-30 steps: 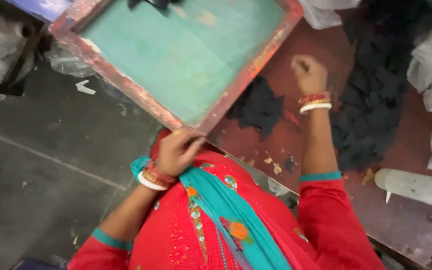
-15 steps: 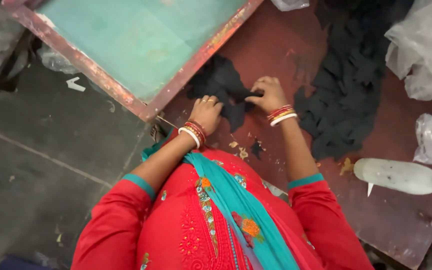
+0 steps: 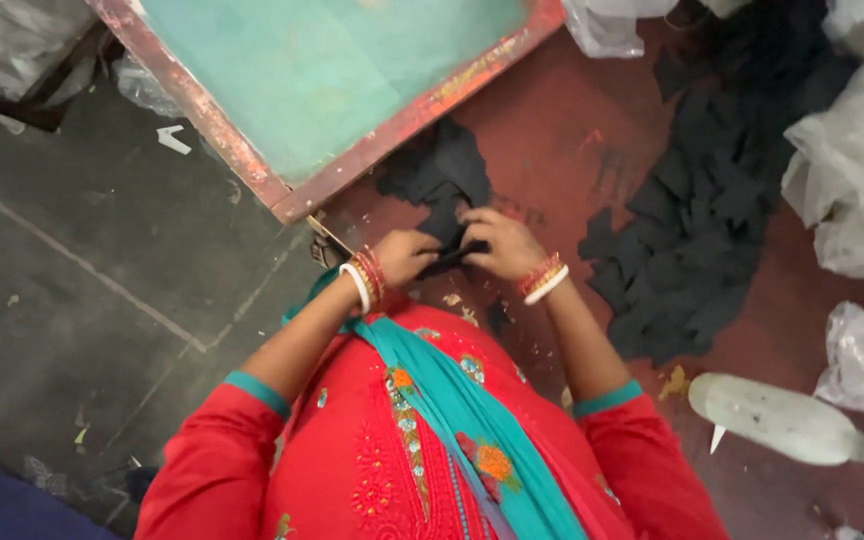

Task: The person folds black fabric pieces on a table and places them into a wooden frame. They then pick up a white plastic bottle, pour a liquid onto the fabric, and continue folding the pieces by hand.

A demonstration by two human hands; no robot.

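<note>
Left hand (image 3: 404,257) and right hand (image 3: 503,245) both closed on a black cloth piece (image 3: 449,240) held between them, just above the dark red surface (image 3: 552,130), beside a green-meshed screen frame (image 3: 352,175), heap of black pieces (image 3: 702,220) to the right, white bottle (image 3: 782,420) near the edge

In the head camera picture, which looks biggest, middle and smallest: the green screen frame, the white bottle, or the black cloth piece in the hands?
1. Green screen frame, partly cut off by the picture edge.
2. White bottle.
3. Black cloth piece, partly hidden by the left hand and right hand.
</note>
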